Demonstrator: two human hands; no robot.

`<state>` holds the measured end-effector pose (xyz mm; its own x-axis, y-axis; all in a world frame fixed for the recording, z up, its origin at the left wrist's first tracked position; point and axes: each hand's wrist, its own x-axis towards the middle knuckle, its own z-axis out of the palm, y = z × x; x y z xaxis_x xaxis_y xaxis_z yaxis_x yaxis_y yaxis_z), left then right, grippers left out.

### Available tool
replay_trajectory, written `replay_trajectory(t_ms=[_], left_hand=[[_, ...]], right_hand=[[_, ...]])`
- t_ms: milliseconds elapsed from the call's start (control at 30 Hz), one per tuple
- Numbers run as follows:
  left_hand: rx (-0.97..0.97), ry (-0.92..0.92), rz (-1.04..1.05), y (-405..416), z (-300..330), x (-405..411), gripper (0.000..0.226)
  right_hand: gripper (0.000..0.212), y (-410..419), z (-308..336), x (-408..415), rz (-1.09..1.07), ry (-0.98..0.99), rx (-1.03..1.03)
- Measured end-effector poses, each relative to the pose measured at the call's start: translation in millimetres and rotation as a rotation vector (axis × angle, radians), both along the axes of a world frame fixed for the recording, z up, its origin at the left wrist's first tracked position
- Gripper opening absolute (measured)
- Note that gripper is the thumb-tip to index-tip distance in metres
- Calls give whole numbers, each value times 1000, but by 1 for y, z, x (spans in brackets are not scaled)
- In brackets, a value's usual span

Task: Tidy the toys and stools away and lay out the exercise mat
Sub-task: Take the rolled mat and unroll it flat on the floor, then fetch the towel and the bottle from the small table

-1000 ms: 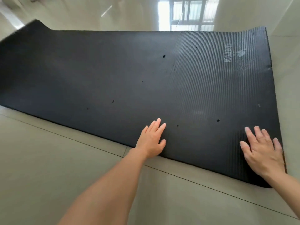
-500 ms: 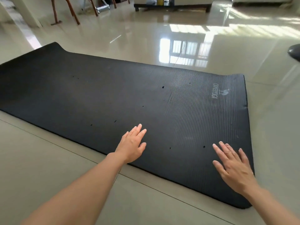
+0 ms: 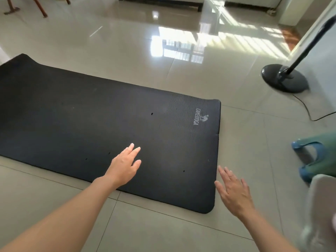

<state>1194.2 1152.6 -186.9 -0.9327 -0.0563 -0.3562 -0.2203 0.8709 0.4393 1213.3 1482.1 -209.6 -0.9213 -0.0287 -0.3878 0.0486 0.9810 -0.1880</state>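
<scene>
Both hands lifting off mat since earlier; left hand hovering, right hand past its right edge, fingers spread, empty. Mat seemingly flat; stool needing storing next.

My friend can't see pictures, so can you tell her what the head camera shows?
A black exercise mat lies unrolled flat on a shiny tiled floor. The person's left hand is open above its near edge, and the open right hand is just past its right end. A fan base and a blue-green stool are at the right.
</scene>
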Motion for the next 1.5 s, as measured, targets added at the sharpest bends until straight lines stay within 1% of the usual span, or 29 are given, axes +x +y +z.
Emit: replay_trajectory(t_ms=[133, 333, 467, 600, 733, 833, 1100, 1300, 1500], left_hand=[[-23, -26, 7, 2, 95, 16, 50], [-18, -78, 84, 6, 225, 50, 48], [48, -67, 110, 13, 298, 76, 47], [104, -4, 162, 8, 351, 104, 46], [109, 15, 238, -16, 379, 132, 47], [131, 37, 331, -39, 392, 159, 47], [144, 105, 591, -109, 425, 227, 46], [134, 207, 672, -194, 443, 261, 46], [150, 251, 737, -313, 449, 311, 45]], right_hand=[[53, 9, 104, 13, -25, -65, 7], [53, 18, 243, 37, -63, -72, -35], [53, 17, 315, 55, -61, -64, -76], [54, 6, 361, 67, -39, -17, -171], [54, -13, 384, 67, -3, 69, -263], [54, -34, 392, 65, 23, 79, -309], [54, -119, 429, 67, 185, 99, -411], [55, -223, 460, 68, 316, 155, -462], [55, -376, 468, 99, 425, 130, -471]])
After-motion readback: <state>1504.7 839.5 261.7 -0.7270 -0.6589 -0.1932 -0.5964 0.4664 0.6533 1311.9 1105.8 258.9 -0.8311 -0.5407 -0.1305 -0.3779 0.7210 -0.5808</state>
